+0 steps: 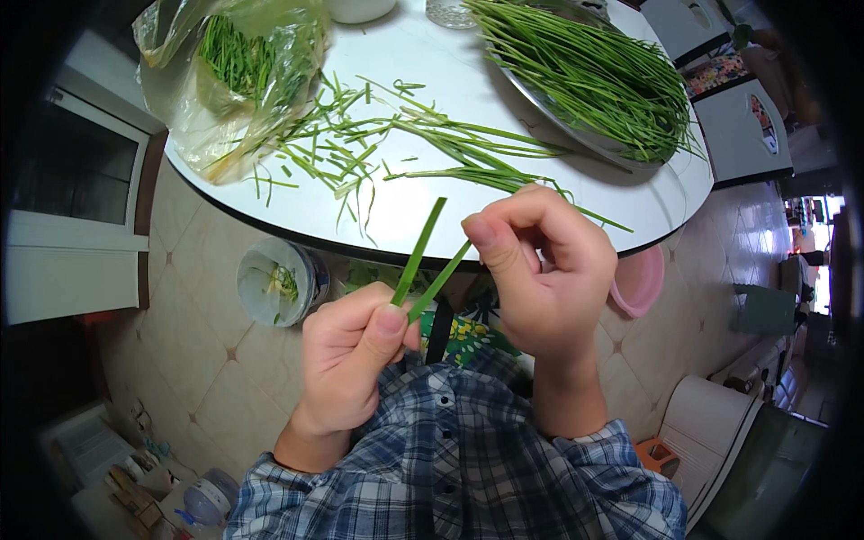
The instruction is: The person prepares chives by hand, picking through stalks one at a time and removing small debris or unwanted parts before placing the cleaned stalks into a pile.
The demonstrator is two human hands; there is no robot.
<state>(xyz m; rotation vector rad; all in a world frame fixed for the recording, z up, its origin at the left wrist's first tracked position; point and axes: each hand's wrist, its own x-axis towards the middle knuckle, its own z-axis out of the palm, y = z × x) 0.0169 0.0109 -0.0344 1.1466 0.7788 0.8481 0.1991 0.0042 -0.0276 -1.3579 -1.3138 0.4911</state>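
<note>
Between thumb and fingers my left hand [361,361] pinches two flat green pieces of garlic chive [420,253], which spread upward in a V. My right hand [550,270] pinches the upper end of the right-hand piece between thumb and forefinger. Both hands are over my lap, just in front of the table edge. On the white table [418,209] behind them lie several long chives [466,148] and many short cut or torn bits [331,158]. A metal tray [540,101] at the back right holds a large heap of chives [587,74].
A clear plastic bag [216,135] with chives inside lies at the table's left. On the tiled floor stand a lined bucket [253,304] with plant scraps, at left, and a pink basin [638,283], at right. A glass [451,12] and a white bowl [361,8] are at the far edge.
</note>
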